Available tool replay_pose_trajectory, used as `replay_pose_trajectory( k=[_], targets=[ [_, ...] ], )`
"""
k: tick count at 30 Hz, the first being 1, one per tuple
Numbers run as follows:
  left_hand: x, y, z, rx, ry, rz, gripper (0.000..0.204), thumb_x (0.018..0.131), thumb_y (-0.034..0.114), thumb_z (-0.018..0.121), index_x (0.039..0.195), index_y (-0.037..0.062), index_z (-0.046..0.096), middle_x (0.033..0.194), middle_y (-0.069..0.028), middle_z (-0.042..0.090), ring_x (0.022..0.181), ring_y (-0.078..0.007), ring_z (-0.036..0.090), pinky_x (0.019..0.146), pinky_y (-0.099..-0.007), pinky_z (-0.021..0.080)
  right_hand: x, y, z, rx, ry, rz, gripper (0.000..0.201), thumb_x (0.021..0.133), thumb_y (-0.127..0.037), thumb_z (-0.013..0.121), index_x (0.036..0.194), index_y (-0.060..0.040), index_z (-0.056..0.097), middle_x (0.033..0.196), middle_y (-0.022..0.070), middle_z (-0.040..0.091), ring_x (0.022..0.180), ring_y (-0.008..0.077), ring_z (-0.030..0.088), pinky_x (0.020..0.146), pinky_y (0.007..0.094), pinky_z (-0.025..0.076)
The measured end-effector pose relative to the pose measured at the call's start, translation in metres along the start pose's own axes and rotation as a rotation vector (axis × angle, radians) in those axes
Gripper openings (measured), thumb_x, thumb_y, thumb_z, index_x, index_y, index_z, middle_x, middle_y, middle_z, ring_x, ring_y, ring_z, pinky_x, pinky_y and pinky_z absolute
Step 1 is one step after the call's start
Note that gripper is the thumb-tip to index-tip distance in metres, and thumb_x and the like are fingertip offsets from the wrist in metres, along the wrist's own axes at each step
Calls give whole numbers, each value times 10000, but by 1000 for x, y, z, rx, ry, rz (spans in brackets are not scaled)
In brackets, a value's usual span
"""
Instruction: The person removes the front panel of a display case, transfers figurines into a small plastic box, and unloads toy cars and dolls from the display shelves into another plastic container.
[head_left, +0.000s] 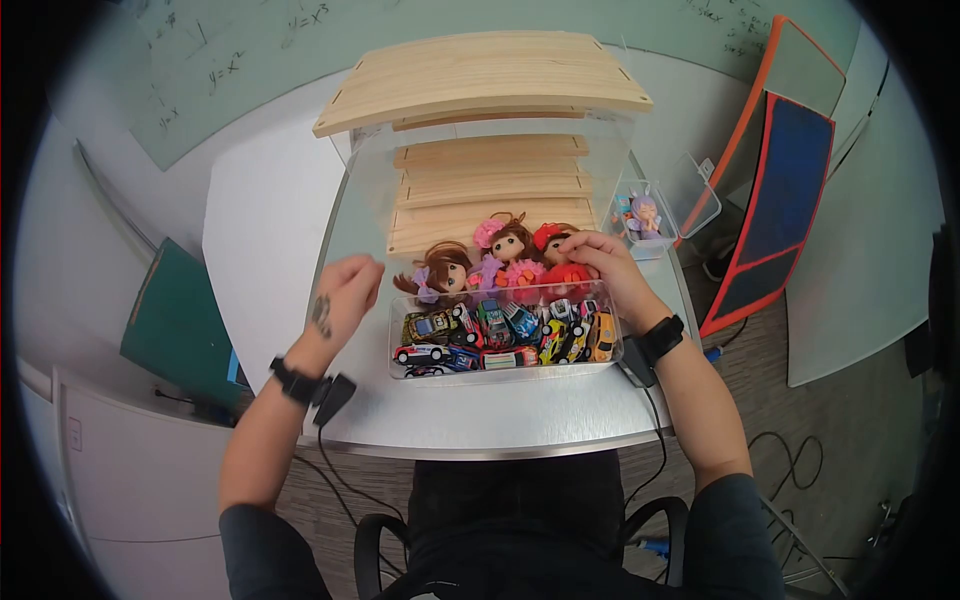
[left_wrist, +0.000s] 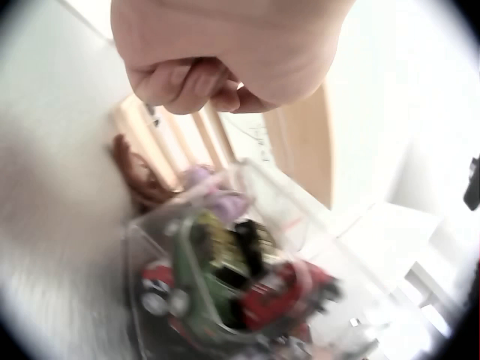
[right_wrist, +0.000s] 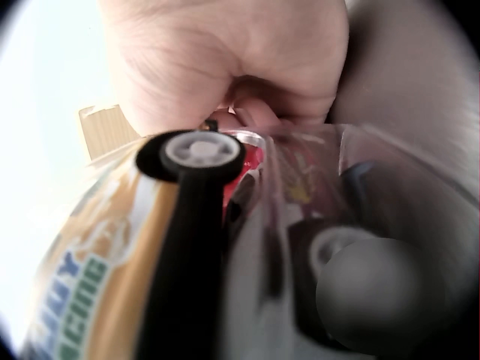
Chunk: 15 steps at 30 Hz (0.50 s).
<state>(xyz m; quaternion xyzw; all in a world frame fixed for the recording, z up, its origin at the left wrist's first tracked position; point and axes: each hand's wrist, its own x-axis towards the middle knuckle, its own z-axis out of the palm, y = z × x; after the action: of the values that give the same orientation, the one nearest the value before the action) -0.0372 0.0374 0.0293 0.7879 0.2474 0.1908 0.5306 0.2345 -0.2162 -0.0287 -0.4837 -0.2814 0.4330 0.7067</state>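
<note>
Behind a clear box of toy cars lie three dolls: one with a lilac bow, one with a pink flower, one in red. My right hand reaches over the box's right end, fingertips at the red doll's head; whether they pinch it is unclear. In the right wrist view my hand is bent beyond an orange car, fingertips mostly hidden. My left hand hovers left of the box, fingers curled, holding nothing; the left wrist view shows the curled fingers.
A wooden shelf with several boards stands at the back. Right of it, a small clear container with an open lid holds a purple-haired figure. Orange-edged panels stand beyond the table's right side. Cables hang from both wrists.
</note>
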Motion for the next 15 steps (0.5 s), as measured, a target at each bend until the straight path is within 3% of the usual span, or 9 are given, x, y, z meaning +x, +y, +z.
replay_pose_trajectory(
  k=[2,3,5,6,8,10,14,15],
  targets=[
    [-52,19,-5,67,-94,45,340,981,139,539,656,49,501,582,31,480,527,-46,404,465,-244,322,0,1,0,-6,24,-21,145,947,-9,534,1010,16,662,1052,123,698,864,173,695,773,284,579],
    [-83,19,-7,14,-148,-15,276,956,84,533,683,41,537,602,25,508,537,-48,438,479,-237,365,0,2,1,18,32,-28,142,945,-7,534,1004,18,660,1045,125,698,864,174,696,772,284,580],
    [-141,30,-8,151,-376,-61,153,884,40,525,788,11,640,654,-33,594,582,-88,591,535,-239,455,-1,3,1,54,45,-38,138,943,-5,533,998,21,657,1039,128,698,864,175,697,772,283,580],
    [-166,32,-4,196,-486,-102,128,875,91,571,825,9,656,707,-70,641,643,-180,666,580,-299,509,-1,3,0,48,42,-24,133,939,-2,537,988,22,658,1029,118,698,889,171,692,793,282,573],
    [-201,28,8,347,-744,-134,145,870,143,597,867,17,670,785,-113,682,744,-296,689,666,-374,543,1,2,-1,50,37,-10,129,934,1,541,977,23,660,1020,108,698,913,167,688,813,281,565],
    [-239,11,23,516,-885,-332,196,877,191,611,986,40,670,943,-163,704,868,-384,685,767,-425,552,2,5,-1,5,39,-51,124,925,3,550,962,20,667,1013,86,694,953,154,676,839,264,542],
    [-350,-69,30,682,-784,-341,189,867,124,553,1003,18,633,879,-196,665,831,-390,658,714,-415,536,2,3,1,31,24,-40,126,918,5,556,953,16,676,1015,67,687,947,140,668,837,243,525],
    [-369,-82,32,672,-786,-468,229,867,140,552,1058,30,615,957,-195,662,894,-369,657,759,-403,529,3,3,0,16,19,-42,130,918,6,555,958,16,678,1020,65,685,942,137,666,834,242,525]
  ],
)
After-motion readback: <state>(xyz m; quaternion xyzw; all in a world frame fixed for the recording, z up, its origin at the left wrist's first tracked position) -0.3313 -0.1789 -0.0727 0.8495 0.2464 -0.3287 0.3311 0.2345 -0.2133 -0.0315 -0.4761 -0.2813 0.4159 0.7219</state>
